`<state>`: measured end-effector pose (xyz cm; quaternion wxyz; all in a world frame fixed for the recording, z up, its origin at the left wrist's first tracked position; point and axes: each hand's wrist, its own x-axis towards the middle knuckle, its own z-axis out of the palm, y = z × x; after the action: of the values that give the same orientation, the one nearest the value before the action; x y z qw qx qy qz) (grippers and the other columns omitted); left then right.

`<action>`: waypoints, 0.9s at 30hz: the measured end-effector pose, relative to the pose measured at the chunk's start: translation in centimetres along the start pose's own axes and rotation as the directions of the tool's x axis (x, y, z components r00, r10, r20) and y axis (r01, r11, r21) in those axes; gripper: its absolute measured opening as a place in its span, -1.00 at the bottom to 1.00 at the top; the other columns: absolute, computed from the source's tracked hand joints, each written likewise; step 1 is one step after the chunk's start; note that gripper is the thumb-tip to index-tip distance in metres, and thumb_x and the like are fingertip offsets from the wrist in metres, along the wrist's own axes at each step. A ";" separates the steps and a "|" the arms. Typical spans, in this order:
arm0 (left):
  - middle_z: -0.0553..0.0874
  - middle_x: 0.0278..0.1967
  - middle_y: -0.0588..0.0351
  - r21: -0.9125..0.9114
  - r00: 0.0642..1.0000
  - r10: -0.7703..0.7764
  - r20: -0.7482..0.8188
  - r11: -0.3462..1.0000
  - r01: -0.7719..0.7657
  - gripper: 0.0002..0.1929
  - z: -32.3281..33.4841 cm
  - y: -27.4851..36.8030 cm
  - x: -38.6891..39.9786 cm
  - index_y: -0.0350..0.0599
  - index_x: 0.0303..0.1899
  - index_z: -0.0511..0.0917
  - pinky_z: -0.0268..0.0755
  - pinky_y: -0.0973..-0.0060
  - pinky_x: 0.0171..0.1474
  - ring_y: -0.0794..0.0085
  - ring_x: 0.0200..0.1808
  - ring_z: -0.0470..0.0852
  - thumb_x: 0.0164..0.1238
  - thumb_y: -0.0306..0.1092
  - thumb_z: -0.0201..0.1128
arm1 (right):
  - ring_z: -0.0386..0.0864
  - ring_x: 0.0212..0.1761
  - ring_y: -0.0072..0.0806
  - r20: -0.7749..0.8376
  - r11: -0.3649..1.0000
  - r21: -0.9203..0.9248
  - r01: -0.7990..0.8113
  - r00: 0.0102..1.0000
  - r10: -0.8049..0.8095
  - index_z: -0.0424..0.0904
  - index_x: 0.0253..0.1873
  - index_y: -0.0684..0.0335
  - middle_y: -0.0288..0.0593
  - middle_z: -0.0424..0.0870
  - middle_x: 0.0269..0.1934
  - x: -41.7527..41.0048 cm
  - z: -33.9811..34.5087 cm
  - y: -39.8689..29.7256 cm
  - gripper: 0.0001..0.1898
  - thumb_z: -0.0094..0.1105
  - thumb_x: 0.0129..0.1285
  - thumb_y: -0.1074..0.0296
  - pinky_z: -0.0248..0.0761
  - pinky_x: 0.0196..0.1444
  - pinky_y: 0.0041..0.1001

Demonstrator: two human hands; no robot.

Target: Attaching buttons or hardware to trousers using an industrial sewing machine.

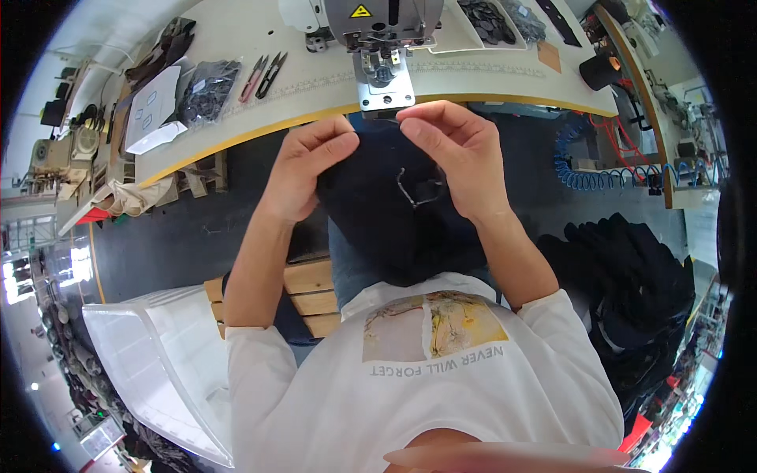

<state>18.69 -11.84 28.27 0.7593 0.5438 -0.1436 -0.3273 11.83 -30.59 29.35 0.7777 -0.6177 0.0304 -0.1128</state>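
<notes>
A dark navy or black garment hangs from my hands over my lap, its upper edge just under the front of a button-sewing machine. My left hand pinches the cloth between thumb and bent fingers, left of the machine's metal work plate. On the other side, my right hand has thumb and forefinger closed at the garment's edge, close to the plate's front right corner. What lies between those fingertips is too small to tell. A thin pale cord or chain lies on the cloth.
The table carries thread snips, a bag of dark pieces, a white box and a tray of dark buttons. A black thread cone stands right. Dark garments are heaped right; a white bin is left.
</notes>
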 end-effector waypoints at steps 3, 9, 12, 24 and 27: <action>0.54 -0.47 0.38 0.086 0.998 0.018 -0.053 0.996 -0.013 -0.88 -0.3 1.6 -0.5 -0.14 -0.38 0.55 0.22 0.77 -0.33 0.77 -0.42 0.43 0.30 -0.35 0.24 | 0.52 -0.35 -0.76 0.045 0.994 -0.074 -0.081 0.995 0.085 0.63 -0.18 0.34 -0.34 0.64 -0.36 -0.1 -0.1 -0.2 -0.88 0.23 0.27 0.43 0.39 -0.31 -0.74; 0.67 -0.38 0.25 0.284 0.998 0.067 0.007 0.957 -0.067 -0.85 1.8 5.3 -1.2 -0.27 -0.24 0.65 0.36 0.75 -0.25 0.69 -0.34 0.56 0.24 -0.38 0.29 | 0.49 -0.43 -0.79 0.020 0.996 -0.053 -0.072 0.997 0.073 0.63 -0.15 0.30 -0.40 0.61 -0.40 -0.7 1.0 -1.1 -0.85 0.22 0.29 0.36 0.36 -0.41 -0.75; 0.70 -0.38 0.18 0.372 0.999 -0.041 -0.027 0.927 0.048 -0.80 1.5 5.0 0.1 -0.31 -0.22 0.67 0.42 0.72 -0.28 0.64 -0.37 0.61 0.17 -0.40 0.35 | 0.48 -0.43 -0.79 -0.030 0.995 -0.053 -0.084 0.996 0.083 0.64 -0.14 0.28 -0.42 0.60 -0.40 0.0 0.7 -0.6 -0.84 0.23 0.28 0.33 0.35 -0.41 -0.77; 0.65 -0.49 0.28 0.213 0.976 -0.175 -0.128 0.957 0.200 -0.88 0.6 3.5 4.4 -0.17 -0.39 0.63 0.37 0.69 -0.37 0.69 -0.49 0.55 0.21 -0.35 0.30 | 0.42 -0.45 -0.79 -0.090 0.964 -0.243 -0.110 0.992 0.091 0.59 -0.29 0.29 -0.42 0.55 -0.46 4.0 -1.2 0.8 -0.87 0.22 0.26 0.35 0.31 -0.41 -0.74; 0.61 -0.53 0.31 0.169 0.977 -0.151 -0.151 0.970 0.176 -0.87 -0.4 2.7 4.9 -0.15 -0.45 0.60 0.32 0.69 -0.40 0.69 -0.51 0.51 0.21 -0.34 0.26 | 0.40 -0.48 -0.79 -0.086 0.962 -0.260 -0.088 0.994 0.067 0.57 -0.32 0.30 -0.41 0.54 -0.49 4.4 -1.7 1.5 -0.88 0.21 0.26 0.38 0.27 -0.43 -0.74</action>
<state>23.50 -14.27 29.89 0.6853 0.6417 -0.0749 -0.3361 16.01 -32.81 27.93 0.6907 -0.7092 0.0990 -0.1007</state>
